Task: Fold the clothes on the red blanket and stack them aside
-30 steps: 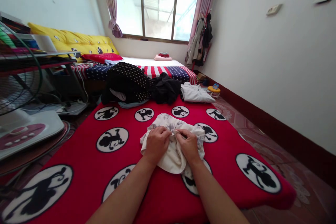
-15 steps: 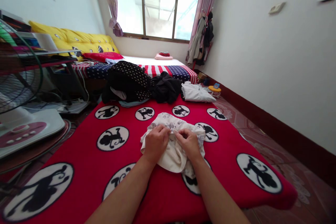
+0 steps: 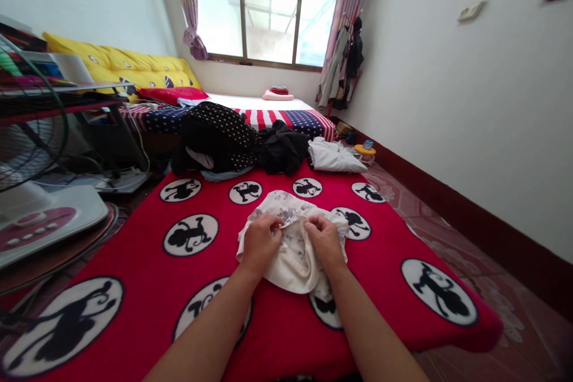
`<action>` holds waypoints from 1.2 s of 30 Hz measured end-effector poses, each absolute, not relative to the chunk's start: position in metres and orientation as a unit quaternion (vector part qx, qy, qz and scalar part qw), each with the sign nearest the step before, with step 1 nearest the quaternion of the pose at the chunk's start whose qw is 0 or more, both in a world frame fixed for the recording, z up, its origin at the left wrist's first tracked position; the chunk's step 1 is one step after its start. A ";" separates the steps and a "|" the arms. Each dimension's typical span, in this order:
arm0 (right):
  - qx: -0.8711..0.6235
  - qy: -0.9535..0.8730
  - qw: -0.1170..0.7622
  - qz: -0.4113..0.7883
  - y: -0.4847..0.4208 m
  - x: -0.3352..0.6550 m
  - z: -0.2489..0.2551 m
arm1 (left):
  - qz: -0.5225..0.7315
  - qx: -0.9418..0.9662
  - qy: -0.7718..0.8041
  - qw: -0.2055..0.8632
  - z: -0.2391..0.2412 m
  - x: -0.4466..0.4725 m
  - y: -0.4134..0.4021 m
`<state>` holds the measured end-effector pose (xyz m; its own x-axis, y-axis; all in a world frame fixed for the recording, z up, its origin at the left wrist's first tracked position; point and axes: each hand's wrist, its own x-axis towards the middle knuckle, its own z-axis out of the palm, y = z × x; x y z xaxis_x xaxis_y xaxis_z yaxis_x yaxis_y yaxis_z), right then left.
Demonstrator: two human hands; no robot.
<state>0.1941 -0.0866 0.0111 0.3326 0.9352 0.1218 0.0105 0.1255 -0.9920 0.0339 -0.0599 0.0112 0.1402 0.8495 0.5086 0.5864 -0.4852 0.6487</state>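
A crumpled cream garment with a grey floral print (image 3: 290, 271) lies on the red blanket (image 3: 134, 227); its exact kind is hard to make out. My left hand (image 3: 263, 242) pinches the edge of an opening in the cloth from the left. Opposite it, my right hand (image 3: 323, 239) grips the same edge between thumb and fingers. Between the two hands the opening is spread, and printed fabric shows inside it. Some of the garment is hidden under my hands.
Beyond the garment sit a black dotted garment (image 3: 215, 137), a dark garment (image 3: 283, 148) and a folded white garment (image 3: 335, 156). A fan base (image 3: 49, 221) stands at the left. A bed with a striped cover (image 3: 264, 119) is under the window.
My hands were close together at the cloth's edge; they have moved apart, drawing the opening wider. The garment stays in the same place on the blanket.
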 end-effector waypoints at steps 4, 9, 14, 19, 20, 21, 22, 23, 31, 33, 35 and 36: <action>-0.547 -0.467 0.603 0.345 -0.090 0.191 0.015 | 0.420 0.784 0.453 0.066 0.017 0.031 -0.062; -0.552 -0.547 0.579 0.247 -0.093 0.186 0.015 | 0.400 0.829 0.390 -0.030 0.020 0.031 -0.063; -0.560 -0.582 0.548 0.215 -0.091 0.185 0.010 | 0.438 0.835 0.331 -0.031 0.016 0.033 -0.059; -0.547 -0.580 0.552 0.246 -0.090 0.186 0.012 | 0.500 0.814 0.295 0.037 0.011 0.036 -0.057; -0.545 -0.577 0.553 0.253 -0.090 0.186 0.012 | 0.506 0.810 0.291 0.049 0.010 0.036 -0.056; -0.544 -0.575 0.553 0.261 -0.090 0.187 0.013 | 0.511 0.808 0.285 0.061 0.010 0.037 -0.056; -0.543 -0.573 0.553 0.268 -0.090 0.187 0.013 | 0.516 0.806 0.280 0.073 0.009 0.037 -0.056; -0.542 -0.570 0.552 0.276 -0.089 0.188 0.014 | 0.520 0.804 0.276 0.084 0.009 0.037 -0.055; -0.531 -0.549 0.557 0.327 -0.086 0.189 0.012 | 0.545 0.769 0.289 0.171 0.008 0.038 -0.055; -0.521 -0.539 0.560 0.353 -0.086 0.190 0.013 | 0.552 0.757 0.296 0.186 0.008 0.039 -0.055; -0.509 -0.535 0.560 0.374 -0.087 0.190 0.013 | 0.554 0.752 0.303 0.191 0.008 0.040 -0.055; -0.507 -0.536 0.559 0.378 -0.088 0.190 0.014 | 0.552 0.752 0.306 0.191 0.008 0.040 -0.055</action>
<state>0.1896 -0.0876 0.0139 0.1399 0.9661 0.2169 0.1216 0.2006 -0.9721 0.0399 -0.0551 0.0081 0.2044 0.6706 0.7131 0.2490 -0.7401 0.6247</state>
